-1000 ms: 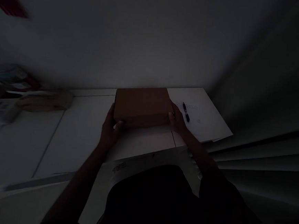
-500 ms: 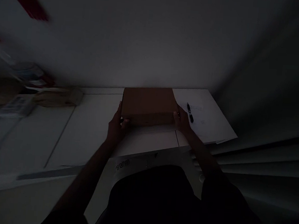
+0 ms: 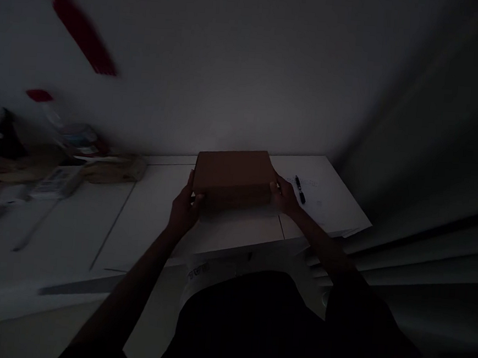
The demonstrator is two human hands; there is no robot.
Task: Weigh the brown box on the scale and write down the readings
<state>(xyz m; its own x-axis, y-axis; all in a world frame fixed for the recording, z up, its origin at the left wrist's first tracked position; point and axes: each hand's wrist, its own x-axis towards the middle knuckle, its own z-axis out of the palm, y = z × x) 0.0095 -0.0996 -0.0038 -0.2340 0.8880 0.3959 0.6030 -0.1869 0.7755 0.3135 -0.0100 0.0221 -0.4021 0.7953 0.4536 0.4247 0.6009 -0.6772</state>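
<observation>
A closed brown cardboard box (image 3: 233, 173) is between my two hands, over the white tabletop (image 3: 234, 234). My left hand (image 3: 185, 205) grips its left end, with the thumb at the front corner. At the right end, my right hand (image 3: 283, 195) holds the box with its thumb on the front face. Whether the underside rests on the table or hangs just above it, I cannot tell in the dim light. Just right of my right hand, a dark pen (image 3: 300, 190) lies on a sheet of paper (image 3: 314, 198) with faint writing.
Left on the table are a crumpled brown paper bag (image 3: 113, 170), a pale printed packet (image 3: 59, 181) and a blurred clear bottle (image 3: 79, 136). Red strips (image 3: 84, 37) hang on the wall behind. Dark curtain folds (image 3: 415, 253) stand at the right.
The view has swung up and left, so the scene sits lower and more of the left side shows. Both hands still hold the box, which looks slightly more tilted.
</observation>
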